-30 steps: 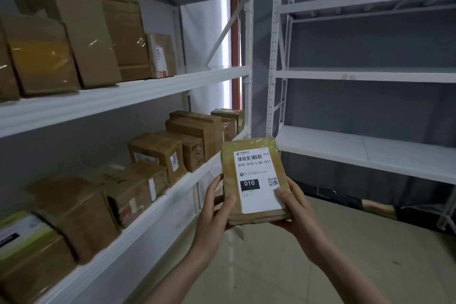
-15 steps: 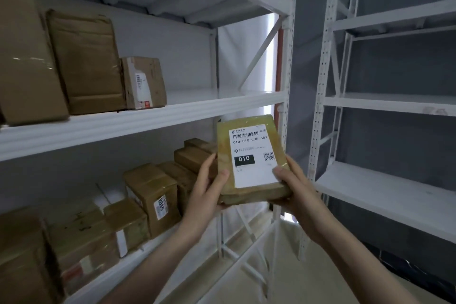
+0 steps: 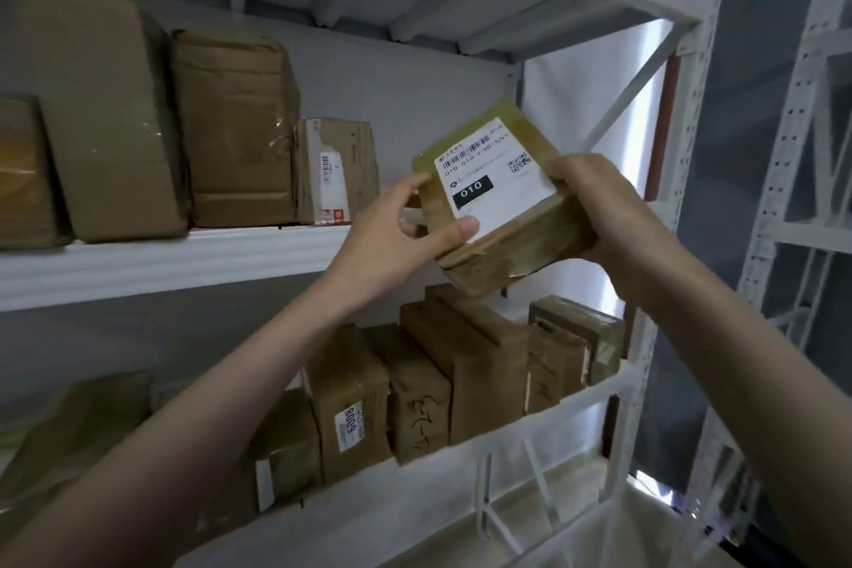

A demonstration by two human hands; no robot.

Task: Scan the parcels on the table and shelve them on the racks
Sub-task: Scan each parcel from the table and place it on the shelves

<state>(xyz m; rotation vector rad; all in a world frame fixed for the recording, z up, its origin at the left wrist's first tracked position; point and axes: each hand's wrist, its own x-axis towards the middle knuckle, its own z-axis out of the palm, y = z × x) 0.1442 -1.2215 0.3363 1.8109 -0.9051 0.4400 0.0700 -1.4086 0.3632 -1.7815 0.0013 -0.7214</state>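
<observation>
Parcel (image 3: 498,208) was a flat brown box wrapped in yellowish tape, held up in the air in front of the middle shelf (image 3: 184,258), tilted with its right end higher. White label (image 3: 493,180) covered most of the top face: barcode strip, a printed line reading roughly "010 010 L30 551", a small QR code at the right edge, and a black block with "010" in white. Near edge showed crinkled tape.

Left hand (image 3: 396,235) gripped the lower-left corner, thumb (image 3: 461,228) pressed on the label's bottom edge, other fingers curled behind the box. Right hand (image 3: 594,208) gripped the right end, fingers wrapped over the top edge onto the label corner. Both forearms bare.

Rack (image 3: 682,152) was white steel with perforated uprights and diagonal braces. Middle shelf carried upright brown boxes at the left, tallest being the big carton (image 3: 106,120), then a taped box (image 3: 235,129), then a smaller box with a red-and-white label (image 3: 336,171) just left of the held parcel. Shelf space behind the parcel showed bare white. Lower shelf (image 3: 530,429) held a tight row of brown boxes, one with a label reading "6008" (image 3: 352,427). Second white rack (image 3: 802,152) stood to the right against a dark grey wall (image 3: 747,106). Pale floor (image 3: 553,535) was visible at the bottom.
</observation>
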